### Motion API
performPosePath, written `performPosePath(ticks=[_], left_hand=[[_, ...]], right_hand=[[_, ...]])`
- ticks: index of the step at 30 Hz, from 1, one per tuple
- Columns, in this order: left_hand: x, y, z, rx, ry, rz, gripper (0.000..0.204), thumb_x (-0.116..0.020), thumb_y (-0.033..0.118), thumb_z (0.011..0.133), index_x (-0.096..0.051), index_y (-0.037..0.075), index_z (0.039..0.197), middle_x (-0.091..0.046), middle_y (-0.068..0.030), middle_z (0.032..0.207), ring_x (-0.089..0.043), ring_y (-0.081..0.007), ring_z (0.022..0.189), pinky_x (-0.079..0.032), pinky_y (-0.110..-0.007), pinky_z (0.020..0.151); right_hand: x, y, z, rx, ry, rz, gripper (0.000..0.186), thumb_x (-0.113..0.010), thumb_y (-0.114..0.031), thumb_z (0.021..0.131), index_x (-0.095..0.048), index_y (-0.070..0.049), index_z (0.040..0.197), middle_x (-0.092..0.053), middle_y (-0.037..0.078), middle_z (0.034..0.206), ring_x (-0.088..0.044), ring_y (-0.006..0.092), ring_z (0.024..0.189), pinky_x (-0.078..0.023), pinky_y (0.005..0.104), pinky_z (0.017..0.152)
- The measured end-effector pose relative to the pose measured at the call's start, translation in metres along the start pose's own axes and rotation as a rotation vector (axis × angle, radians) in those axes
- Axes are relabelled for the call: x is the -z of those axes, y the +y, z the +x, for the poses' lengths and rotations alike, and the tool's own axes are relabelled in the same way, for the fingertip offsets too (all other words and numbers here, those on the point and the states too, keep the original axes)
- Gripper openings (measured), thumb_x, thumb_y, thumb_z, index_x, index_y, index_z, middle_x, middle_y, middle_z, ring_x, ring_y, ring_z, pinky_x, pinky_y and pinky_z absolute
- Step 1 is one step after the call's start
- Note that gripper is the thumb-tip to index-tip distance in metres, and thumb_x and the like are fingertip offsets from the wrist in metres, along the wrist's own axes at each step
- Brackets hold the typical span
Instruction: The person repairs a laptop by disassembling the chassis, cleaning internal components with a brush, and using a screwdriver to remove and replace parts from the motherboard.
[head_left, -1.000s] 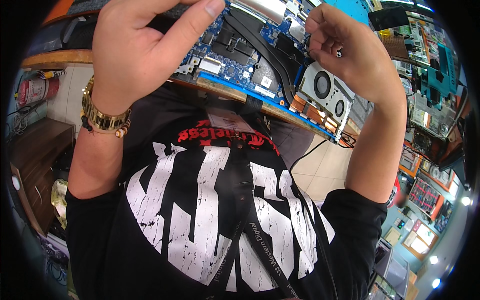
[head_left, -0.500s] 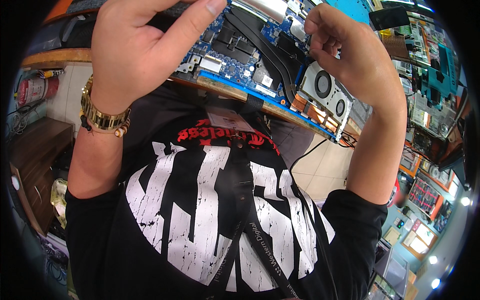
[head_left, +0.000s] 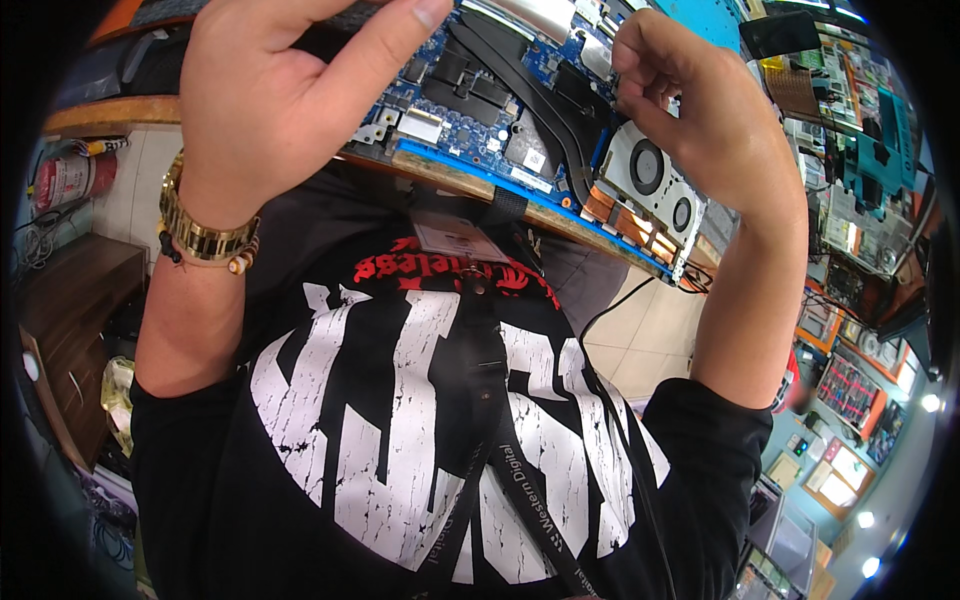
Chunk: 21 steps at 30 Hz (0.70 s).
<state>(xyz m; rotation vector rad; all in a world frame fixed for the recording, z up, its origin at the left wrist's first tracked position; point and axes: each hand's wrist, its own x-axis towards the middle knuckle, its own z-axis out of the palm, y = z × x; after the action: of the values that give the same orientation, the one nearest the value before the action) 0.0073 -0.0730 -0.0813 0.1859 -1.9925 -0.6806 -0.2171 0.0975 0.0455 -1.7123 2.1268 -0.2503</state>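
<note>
An opened laptop's blue circuit board (head_left: 465, 140) lies at the top of the view, with black heat pipes (head_left: 545, 125) running across it. A silver cooling fan (head_left: 645, 165) with copper fins sits at its near right corner. My left hand (head_left: 270, 110) hovers over the board's left side, thumb stretched out and apart from the index finger. Its other fingertips are cut off by the upper edge. My right hand (head_left: 690, 110) is just beyond the fan, fingers curled in and closed near the board's right part. Whatever they pinch, if anything, is hidden.
The wooden bench edge (head_left: 130, 112) runs between my body and the board. A black cable (head_left: 615, 310) hangs below the right corner. Stacked parts and teal items (head_left: 880, 150) crowd the right side. A brown cabinet (head_left: 85, 320) stands low on the left.
Both hands keep nearly the same place over the board. My right hand and forearm have shifted very slightly.
</note>
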Motion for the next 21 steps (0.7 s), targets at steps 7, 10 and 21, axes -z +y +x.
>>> performPosePath(ticks=[7,10,21], left_hand=[[0.003,0.010,0.008,-0.021,-0.023,0.047,0.012,-0.085,0.007,0.096,-0.085,-0.005,0.096,-0.083,-0.0173,0.100,-0.079,-0.0258,0.087,-0.059,-0.035,0.077],[0.004,0.011,0.008,0.025,-0.048,0.044,0.013,-0.084,0.011,0.097,-0.084,-0.003,0.097,-0.083,-0.0191,0.100,-0.079,-0.0309,0.088,-0.061,-0.040,0.079],[-0.026,0.051,0.011,-0.063,-0.494,0.152,0.030,-0.079,0.020,0.101,-0.084,0.012,0.129,-0.071,-0.0118,0.149,-0.059,-0.0347,0.147,-0.032,-0.058,0.129]], right_hand=[[0.002,0.005,-0.005,-0.021,0.010,-0.003,0.018,-0.077,0.008,0.093,-0.068,-0.001,0.106,-0.077,0.014,0.089,-0.075,0.0239,0.083,-0.060,0.0354,0.077],[-0.004,0.042,-0.015,0.038,0.097,0.196,0.025,-0.075,0.010,0.094,-0.070,-0.005,0.113,-0.081,0.005,0.102,-0.075,0.0255,0.085,-0.062,0.0331,0.082],[-0.040,0.044,-0.061,0.055,0.300,0.028,0.027,-0.072,0.005,0.097,-0.084,-0.001,0.121,-0.075,0.015,0.102,-0.075,0.0337,0.086,-0.060,0.0402,0.077]])
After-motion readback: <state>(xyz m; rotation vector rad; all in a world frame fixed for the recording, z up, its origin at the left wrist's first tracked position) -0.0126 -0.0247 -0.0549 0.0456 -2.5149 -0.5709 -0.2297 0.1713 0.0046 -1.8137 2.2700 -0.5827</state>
